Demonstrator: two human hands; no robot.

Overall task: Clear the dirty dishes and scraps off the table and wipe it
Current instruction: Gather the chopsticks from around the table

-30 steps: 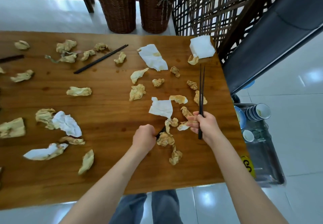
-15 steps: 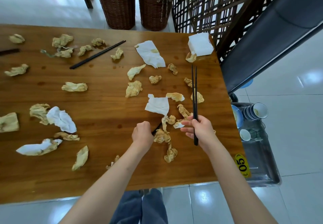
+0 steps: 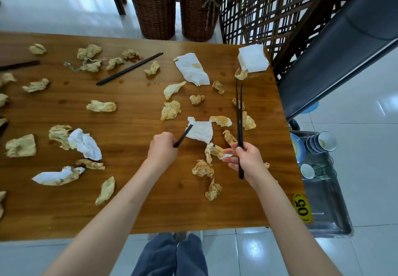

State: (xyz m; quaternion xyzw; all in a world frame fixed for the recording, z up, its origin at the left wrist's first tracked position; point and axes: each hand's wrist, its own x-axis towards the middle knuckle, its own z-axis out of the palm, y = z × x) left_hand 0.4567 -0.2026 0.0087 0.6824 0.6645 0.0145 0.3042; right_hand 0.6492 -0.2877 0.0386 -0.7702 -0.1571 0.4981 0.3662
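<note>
Task early, by the look of it. Tabletop [image 3: 133, 215] w/ no dishes on it now; dishes sit in the grey bin [image 3: 327, 217] on the floor at 3 o'clock off the table edge: stacked bowls [image 3: 323, 142], a blue plate [image 3: 298, 148], a small cup [image 3: 307, 171]. So dish-clearing looks mostly done, judging from that. Chopsticks being gathered: right hand [image 3: 247, 161] holds one black pair [image 3: 238, 125] upright-ish, fingers curled round the lower shafts, tips pointing to 12. Left hand [image 3: 162, 150] grips another chopstick [image 3: 183, 136], fingers closed on it, tip lying over a white napkin [image 3: 200, 131] near centre; can't tell if it's one stick or two. Left to collect: a loose pair [image 3: 129, 69] at approx 11 o'clock, plus a dark stick [image 3: 19, 65] at the far 9–10 edge, partly cut off. Scraps untouched as far as seen: crumpled soiled tissues [image 3: 101, 106] scattered all over, white napkins among them, one large stained sheet [image 3: 191, 69] at 12. Clean napkin stack [image 3: 253, 58] at the 1 o'clock corner. Grease spots on the wood; wiping not begun, no cloth in view. Two wicker baskets [image 3: 155, 6] beyond the far edge, at 12. Est.: well under half done.
</note>
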